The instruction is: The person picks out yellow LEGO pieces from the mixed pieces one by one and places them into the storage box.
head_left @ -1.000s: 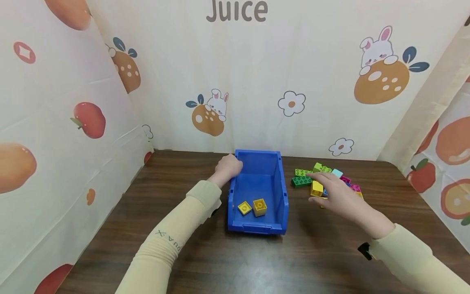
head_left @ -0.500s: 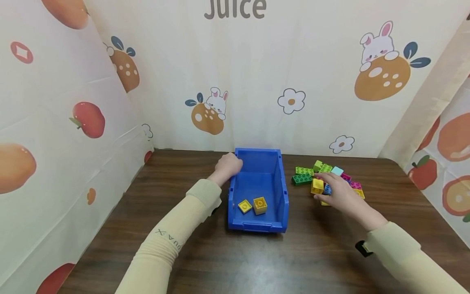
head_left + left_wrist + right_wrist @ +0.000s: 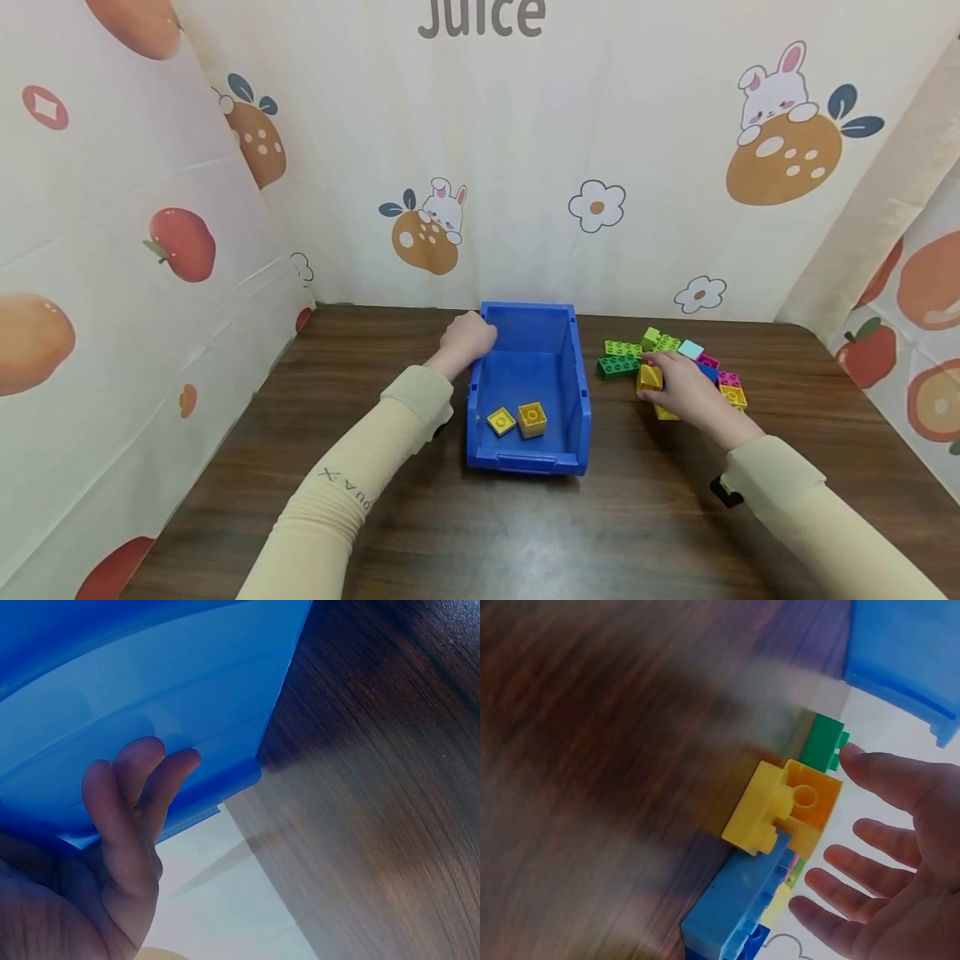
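My left hand point(image 3: 468, 336) grips the left wall of the blue storage bin point(image 3: 527, 464) near its back; in the left wrist view its fingers point(image 3: 124, 825) lie against the blue plastic. Inside the bin, toward the front, are a flat yellow brick point(image 3: 501, 422) and a taller yellow brick point(image 3: 532, 420). My right hand point(image 3: 693, 392) is over the toy brick pile, thumb and fingers spread about a yellow brick point(image 3: 649, 378). The right wrist view has that yellow brick point(image 3: 821, 796) open side toward the hand, with the fingers apart from it.
Around the right hand lie a dark green brick point(image 3: 618, 367), a light green brick point(image 3: 622, 348), a pale blue brick point(image 3: 691, 349), a magenta brick point(image 3: 729, 379) and several others on the dark wooden table point(image 3: 480, 542). A printed curtain point(image 3: 517, 133) stands behind.
My right hand has moved slightly forward and down, and its thumb has come closer to the yellow brick. The left hand stays on the bin.
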The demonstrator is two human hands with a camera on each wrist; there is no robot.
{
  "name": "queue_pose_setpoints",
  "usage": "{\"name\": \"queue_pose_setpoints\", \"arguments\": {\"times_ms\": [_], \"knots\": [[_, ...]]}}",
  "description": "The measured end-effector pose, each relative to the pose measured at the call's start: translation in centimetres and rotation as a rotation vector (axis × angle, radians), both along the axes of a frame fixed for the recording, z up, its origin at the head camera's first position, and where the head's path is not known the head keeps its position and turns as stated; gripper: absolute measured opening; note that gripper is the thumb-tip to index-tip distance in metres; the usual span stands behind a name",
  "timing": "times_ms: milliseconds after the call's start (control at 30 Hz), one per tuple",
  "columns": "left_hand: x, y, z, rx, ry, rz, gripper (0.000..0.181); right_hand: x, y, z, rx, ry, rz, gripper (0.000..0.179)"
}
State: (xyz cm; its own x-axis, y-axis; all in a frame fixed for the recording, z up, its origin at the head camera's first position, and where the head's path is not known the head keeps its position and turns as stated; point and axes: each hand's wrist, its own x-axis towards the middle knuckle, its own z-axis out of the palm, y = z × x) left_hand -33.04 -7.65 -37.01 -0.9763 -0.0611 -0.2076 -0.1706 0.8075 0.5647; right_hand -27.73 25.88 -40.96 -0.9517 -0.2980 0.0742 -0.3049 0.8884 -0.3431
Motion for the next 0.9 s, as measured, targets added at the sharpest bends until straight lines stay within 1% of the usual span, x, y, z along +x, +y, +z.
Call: {"name": "queue_pose_setpoints", "arguments": {"times_ms": [233, 433, 633, 900], "knots": [[0.0, -0.1, 0.0, 0.004, 0.006, -0.008, 0.033, -0.7, -0.1, -0.3, 0.041, -0.006, -0.004, 0.055], [0.1, -0.1, 0.0, 0.015, 0.000, -0.007, 0.033, -1.0, -0.3, -0.4, 0.072, -0.027, -0.015, 0.050], [0.0, -0.1, 0.0, 0.006, 0.000, -0.008, 0.033, -1.3, -0.5, -0.5, 0.082, -0.022, -0.023, 0.047], [0.2, -0.1, 0.1, 0.004, 0.001, -0.014, 0.033, -1.5, -0.5, -0.5, 0.079, -0.012, -0.018, 0.043]]}}
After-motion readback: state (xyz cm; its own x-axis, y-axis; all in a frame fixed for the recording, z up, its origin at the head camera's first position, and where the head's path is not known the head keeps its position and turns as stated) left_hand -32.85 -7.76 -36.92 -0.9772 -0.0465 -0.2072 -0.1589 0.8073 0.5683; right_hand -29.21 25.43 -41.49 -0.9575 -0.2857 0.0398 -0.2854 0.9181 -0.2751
